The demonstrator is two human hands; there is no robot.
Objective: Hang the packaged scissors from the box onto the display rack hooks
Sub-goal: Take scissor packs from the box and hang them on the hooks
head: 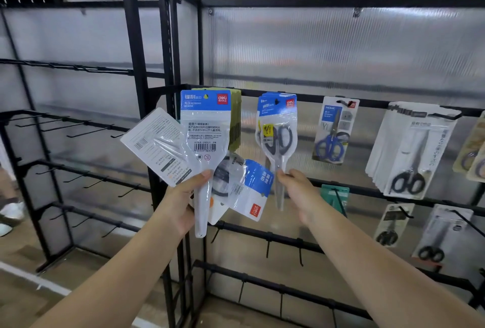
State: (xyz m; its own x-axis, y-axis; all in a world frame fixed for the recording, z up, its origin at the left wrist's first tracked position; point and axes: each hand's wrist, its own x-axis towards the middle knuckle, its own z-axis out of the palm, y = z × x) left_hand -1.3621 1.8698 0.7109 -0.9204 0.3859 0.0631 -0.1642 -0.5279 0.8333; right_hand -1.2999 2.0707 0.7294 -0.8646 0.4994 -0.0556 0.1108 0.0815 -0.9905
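Observation:
My left hand [183,201] grips a fan of scissor packs: a blue-topped pack [206,128] upright with its back facing me, a white pack [157,144] tilted left, and another blue pack [252,188] upside down to the right. My right hand [296,183] pinches the lower tip of a blue-topped pack of black-handled scissors [278,128] that hangs on a hook of the black rack's upper bar [315,98]. A green stack of packs [236,117] hangs behind the upright pack. The box is out of view.
To the right hang a blue-handled scissors pack [333,131], a thick white stack with black scissors [412,149], and more packs on the lower row [435,233]. Bare hooks [267,246] line the lower bars. A second rack on the left [78,128] has bare hooks.

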